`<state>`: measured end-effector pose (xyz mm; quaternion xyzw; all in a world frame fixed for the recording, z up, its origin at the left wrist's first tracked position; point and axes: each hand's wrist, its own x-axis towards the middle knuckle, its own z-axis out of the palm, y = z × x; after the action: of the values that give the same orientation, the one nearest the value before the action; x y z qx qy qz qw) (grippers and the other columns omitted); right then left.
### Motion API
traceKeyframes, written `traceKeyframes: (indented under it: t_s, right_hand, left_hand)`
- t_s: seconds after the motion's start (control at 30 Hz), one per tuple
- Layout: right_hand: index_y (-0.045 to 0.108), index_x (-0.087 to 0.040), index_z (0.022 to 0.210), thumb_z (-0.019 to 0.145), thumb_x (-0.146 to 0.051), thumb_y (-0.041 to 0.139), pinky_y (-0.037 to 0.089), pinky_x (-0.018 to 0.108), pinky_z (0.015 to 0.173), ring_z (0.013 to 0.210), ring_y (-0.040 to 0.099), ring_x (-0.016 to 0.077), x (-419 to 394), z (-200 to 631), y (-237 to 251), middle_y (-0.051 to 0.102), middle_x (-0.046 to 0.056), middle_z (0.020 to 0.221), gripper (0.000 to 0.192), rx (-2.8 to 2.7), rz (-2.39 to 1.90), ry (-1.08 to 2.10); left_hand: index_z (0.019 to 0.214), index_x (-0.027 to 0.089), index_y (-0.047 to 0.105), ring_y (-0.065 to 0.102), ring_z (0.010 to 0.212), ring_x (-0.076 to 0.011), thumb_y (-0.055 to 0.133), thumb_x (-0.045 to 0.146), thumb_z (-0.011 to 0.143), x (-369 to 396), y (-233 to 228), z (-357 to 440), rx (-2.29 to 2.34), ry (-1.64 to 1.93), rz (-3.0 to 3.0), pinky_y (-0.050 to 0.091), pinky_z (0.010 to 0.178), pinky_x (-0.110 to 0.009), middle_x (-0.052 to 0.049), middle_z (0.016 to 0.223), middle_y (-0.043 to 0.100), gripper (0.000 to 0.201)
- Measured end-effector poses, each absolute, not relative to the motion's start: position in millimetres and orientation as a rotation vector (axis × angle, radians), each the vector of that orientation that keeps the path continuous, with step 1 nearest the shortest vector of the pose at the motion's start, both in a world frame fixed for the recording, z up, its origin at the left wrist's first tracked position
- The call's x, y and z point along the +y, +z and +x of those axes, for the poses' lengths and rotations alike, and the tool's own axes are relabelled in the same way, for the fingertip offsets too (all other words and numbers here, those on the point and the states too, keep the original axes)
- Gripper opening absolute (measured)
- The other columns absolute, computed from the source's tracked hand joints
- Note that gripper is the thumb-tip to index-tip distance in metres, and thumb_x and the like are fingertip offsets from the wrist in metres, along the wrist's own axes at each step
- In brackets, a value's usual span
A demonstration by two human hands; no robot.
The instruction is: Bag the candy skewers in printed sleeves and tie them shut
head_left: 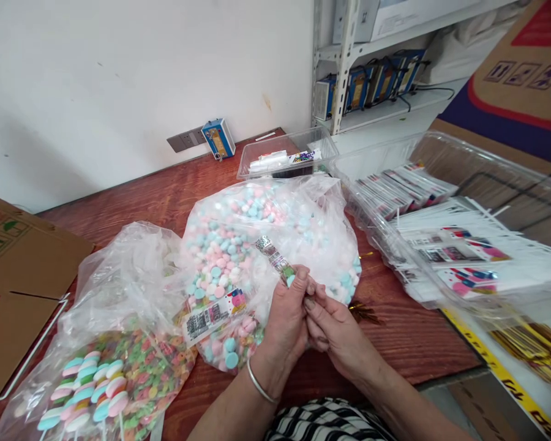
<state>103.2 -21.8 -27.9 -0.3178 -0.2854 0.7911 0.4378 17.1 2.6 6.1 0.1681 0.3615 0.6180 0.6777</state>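
Observation:
My left hand (285, 315) is closed around a clear printed candy bag (270, 252) that tilts up to the left, with green and blue candy showing inside. My right hand (333, 324) meets it at the bag's lower end, fingers pinched together; the exact grip is hidden. Behind both hands lies a large plastic bag of pink, white and blue marshmallow candies (224, 251). A flat printed wrapper (215, 315) rests on it. To the left, several marshmallow skewers (89, 392) lie on a bag of colourful gummy rings (153, 373).
At right stands a clear plastic tray (376, 236) holding white sticks (523, 245) and printed wrappers. A smaller clear tray (252, 160) is behind. Gold twist ties (365, 313) lie on the wooden table (422, 343). Cardboard boxes (32, 257) flank both sides; a metal shelf (344, 67) stands behind.

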Motion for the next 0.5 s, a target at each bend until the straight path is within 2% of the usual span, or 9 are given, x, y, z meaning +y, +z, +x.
traceKeyframes:
  t_s: [0.13,0.23,0.37,0.5]
  right_hand:
    - [0.053,-0.019,0.077,0.082,-0.057,0.066,0.012,0.017,0.037,0.04,0.014,0.0037,-15.0,98.8,-32.2,0.026,-0.013,0.047,0.04,-0.77,-0.863,1.801]
    - [0.054,-0.019,0.078,0.083,-0.055,0.064,0.014,0.017,0.038,0.042,0.014,0.0044,-12.7,102.8,-33.5,0.025,-0.012,0.051,0.038,-0.747,-0.883,1.705]
    - [0.055,-0.019,0.082,0.087,-0.051,0.061,0.014,0.018,0.04,0.046,0.013,0.0057,-15.1,105.8,-33.6,0.024,-0.011,0.054,0.033,-0.72,-0.901,1.697]
    - [0.052,-0.02,0.083,0.088,-0.051,0.059,0.014,0.019,0.041,0.047,0.015,0.0065,-21.7,102.4,-30.8,0.024,-0.01,0.057,0.032,-0.772,-0.878,1.754]
  left_hand:
    - [0.106,0.02,0.058,0.062,0.085,-0.013,0.071,0.033,0.081,-6.8,-2.4,20.4,0.91,1.364,0.52,0.047,0.082,-0.025,-0.002,0.089,0.066,0.031]
    - [0.11,0.021,0.056,0.063,0.093,-0.0148,0.071,0.031,0.08,-10.4,-8.5,14.6,1.014,1.348,0.659,0.046,0.085,-0.026,-0.005,0.102,0.067,0.035]
    - [0.102,0.022,0.052,0.064,0.088,-0.0153,0.068,0.027,0.082,-10.1,-11.2,9.3,1.203,1.443,0.829,0.048,0.084,-0.029,-0.004,0.097,0.066,0.026]
    - [0.092,0.02,0.056,0.062,0.082,-0.0156,0.071,0.022,0.078,-9.2,-7.6,8.4,1.35,1.497,1.038,0.046,0.078,-0.026,-0.003,0.086,0.064,0.02]
